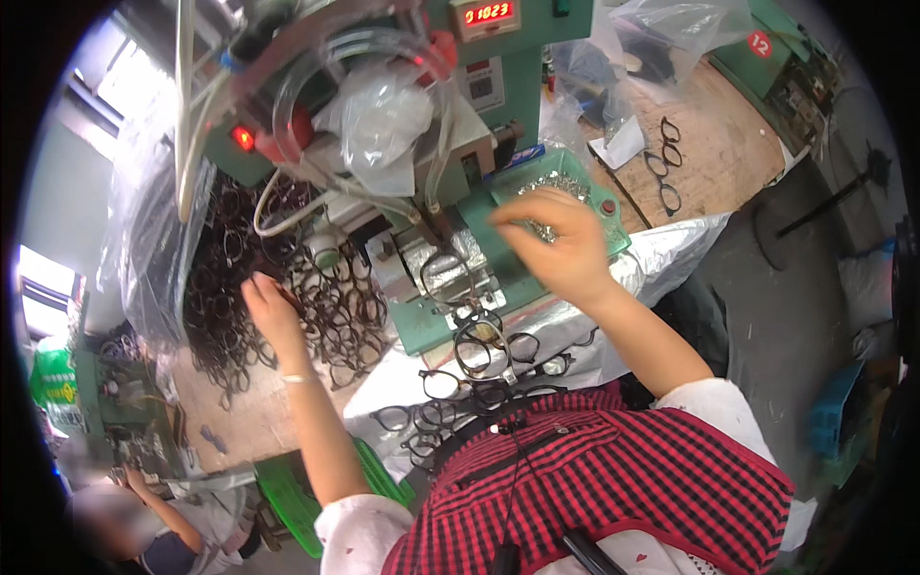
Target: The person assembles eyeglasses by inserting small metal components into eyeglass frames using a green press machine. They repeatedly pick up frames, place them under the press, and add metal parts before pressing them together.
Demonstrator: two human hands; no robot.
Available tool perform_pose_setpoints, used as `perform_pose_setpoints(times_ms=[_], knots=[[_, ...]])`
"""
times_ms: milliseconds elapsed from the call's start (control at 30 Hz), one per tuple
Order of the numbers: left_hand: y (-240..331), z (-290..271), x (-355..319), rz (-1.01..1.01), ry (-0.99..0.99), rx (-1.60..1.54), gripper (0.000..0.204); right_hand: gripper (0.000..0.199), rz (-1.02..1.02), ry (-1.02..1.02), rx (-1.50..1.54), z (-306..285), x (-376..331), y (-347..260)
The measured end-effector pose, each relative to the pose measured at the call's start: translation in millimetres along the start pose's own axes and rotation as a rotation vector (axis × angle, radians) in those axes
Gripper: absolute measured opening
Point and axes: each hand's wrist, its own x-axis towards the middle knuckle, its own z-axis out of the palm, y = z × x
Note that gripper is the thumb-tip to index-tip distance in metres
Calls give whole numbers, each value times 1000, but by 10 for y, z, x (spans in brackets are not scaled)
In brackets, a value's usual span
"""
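My left hand (274, 311) reaches over a heap of dark eyeglass frames (335, 316), its fingers stretched out at the heap's edge. Whether a fingertip touches a frame there is hard to see. My right hand (561, 244) is raised beside a green tray (613, 235) of small shiny metal parts (561, 182), thumb and fingers drawn together. Anything pinched in them is too small or blurred to name. Between my hands stands a green bench machine (422, 331), with an eyeglass frame (448, 278) at its metal fixture. More eyeglass frames (479, 347) lie in front of it, towards my apron.
Clear tubes and a plastic bag (379, 120) hang on the machine above my hands. A few eyeglass frames (664, 168) lie on the wooden table at the right. Plastic sheeting (153, 220) borders the heap on the left. Another person (172, 527) sits at the lower left.
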Motion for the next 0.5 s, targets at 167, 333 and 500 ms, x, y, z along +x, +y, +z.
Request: perform_pose_setpoints(times_ms=[167,333,500], knots=[[451,141,-827,-176,-18,-519,22,32,140,103,188,572,-3,147],[1096,216,-1272,246,-20,-626,19,44,271,97,311,535,-84,33],[1501,307,-1472,660,-252,-587,12,48,324,115,426,549,-76,-9]])
